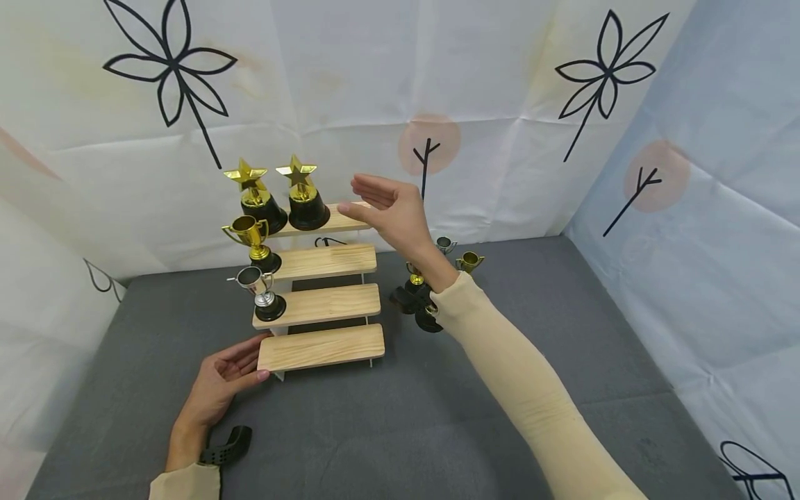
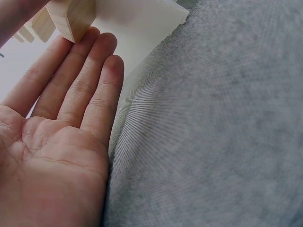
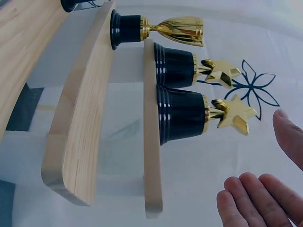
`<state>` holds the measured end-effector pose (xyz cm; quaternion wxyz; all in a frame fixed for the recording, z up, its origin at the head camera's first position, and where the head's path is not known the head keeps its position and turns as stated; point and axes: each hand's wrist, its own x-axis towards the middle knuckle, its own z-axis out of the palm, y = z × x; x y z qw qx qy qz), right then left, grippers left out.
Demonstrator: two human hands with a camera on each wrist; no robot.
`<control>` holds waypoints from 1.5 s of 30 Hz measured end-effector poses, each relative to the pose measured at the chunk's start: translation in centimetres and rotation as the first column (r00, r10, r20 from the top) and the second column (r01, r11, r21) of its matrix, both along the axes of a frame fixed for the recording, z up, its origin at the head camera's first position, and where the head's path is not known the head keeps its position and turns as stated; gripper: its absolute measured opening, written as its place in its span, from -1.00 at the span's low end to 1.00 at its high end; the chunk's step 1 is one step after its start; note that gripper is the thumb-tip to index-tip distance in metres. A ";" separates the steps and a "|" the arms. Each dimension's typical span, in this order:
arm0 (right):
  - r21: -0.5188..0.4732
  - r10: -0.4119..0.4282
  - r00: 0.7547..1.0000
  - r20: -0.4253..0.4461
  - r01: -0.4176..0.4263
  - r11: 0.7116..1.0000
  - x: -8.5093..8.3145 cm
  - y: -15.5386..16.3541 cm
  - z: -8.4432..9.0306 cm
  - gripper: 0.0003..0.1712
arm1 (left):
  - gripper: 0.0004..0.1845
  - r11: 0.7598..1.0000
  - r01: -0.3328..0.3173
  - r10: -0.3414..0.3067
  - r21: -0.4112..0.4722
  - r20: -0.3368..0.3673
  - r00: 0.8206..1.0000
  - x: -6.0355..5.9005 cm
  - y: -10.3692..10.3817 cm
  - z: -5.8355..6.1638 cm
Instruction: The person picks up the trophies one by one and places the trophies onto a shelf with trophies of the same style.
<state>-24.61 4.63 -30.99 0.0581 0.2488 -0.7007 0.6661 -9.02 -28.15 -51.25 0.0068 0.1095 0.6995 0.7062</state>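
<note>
A four-step wooden display stand (image 1: 325,305) sits on the grey surface. Two gold star trophies (image 1: 303,194) (image 3: 189,116) stand on the top step, a gold cup trophy (image 1: 253,243) on the second, a silver cup trophy (image 1: 262,288) on the third. My right hand (image 1: 390,208) hovers open over the right end of the top step, holding nothing. My left hand (image 1: 225,378) lies open on the grey surface, its fingers (image 2: 90,71) touching the left end of the bottom step (image 2: 71,19). Several small trophies (image 1: 419,292) stand right of the stand, partly hidden by my right arm.
A grey padded surface (image 1: 437,417) is enclosed by white printed fabric walls (image 1: 500,104) behind and on both sides. A black strap piece (image 1: 228,444) sits at my left wrist.
</note>
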 end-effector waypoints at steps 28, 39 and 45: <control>-0.033 -0.067 0.997 -0.043 0.066 0.997 4.0 5.9 -3.0 -0.39 | -0.25 1.000 0.003 -0.003 0.007 0.007 1.000 0.3 -0.1 -0.1; -0.026 -0.102 0.995 -0.003 0.102 0.994 4.9 8.5 -4.8 -0.38 | -0.26 1.000 -0.012 0.013 -0.012 0.008 1.000 0.2 -0.1 -0.2; -0.023 -0.129 0.991 0.035 0.130 0.991 5.4 9.8 -6.0 -0.38 | -0.27 1.000 -0.016 0.016 -0.026 0.004 1.000 0.0 0.0 0.0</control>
